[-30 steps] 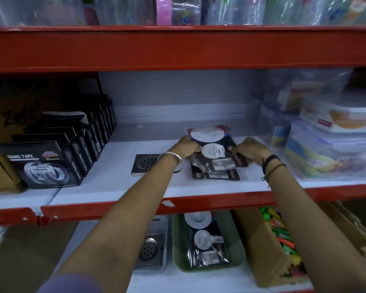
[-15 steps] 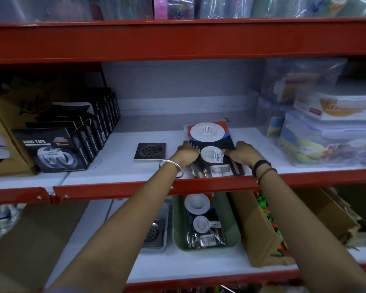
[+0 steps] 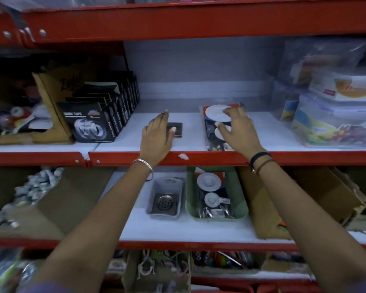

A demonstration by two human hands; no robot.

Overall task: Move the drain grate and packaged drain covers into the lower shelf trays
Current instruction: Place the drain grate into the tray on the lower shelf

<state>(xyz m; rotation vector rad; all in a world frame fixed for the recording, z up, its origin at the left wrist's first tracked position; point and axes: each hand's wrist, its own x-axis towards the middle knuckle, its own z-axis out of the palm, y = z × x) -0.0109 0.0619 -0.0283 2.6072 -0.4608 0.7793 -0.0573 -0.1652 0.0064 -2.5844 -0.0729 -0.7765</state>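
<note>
A dark square drain grate (image 3: 177,130) lies on the middle shelf, partly hidden under my left hand (image 3: 156,137), whose fingers are spread over its left side. To its right lies a stack of packaged drain covers (image 3: 213,115) with white discs. My right hand (image 3: 238,129) rests on top of them with its fingers apart. On the lower shelf a grey tray (image 3: 150,206) holds another metal grate (image 3: 164,203). Beside it, a green tray (image 3: 242,200) holds a packaged drain cover (image 3: 209,185).
Black tape boxes (image 3: 89,123) stand in a row left of the grate. Clear food containers (image 3: 336,123) are stacked at the right. A red shelf edge (image 3: 199,158) runs under my wrists. Cardboard boxes (image 3: 262,212) flank the trays below.
Both hands let go of the drain cover packages. My left hand moved left onto the grate. My right hand opened over the packages, which now lie at the shelf's front.
</note>
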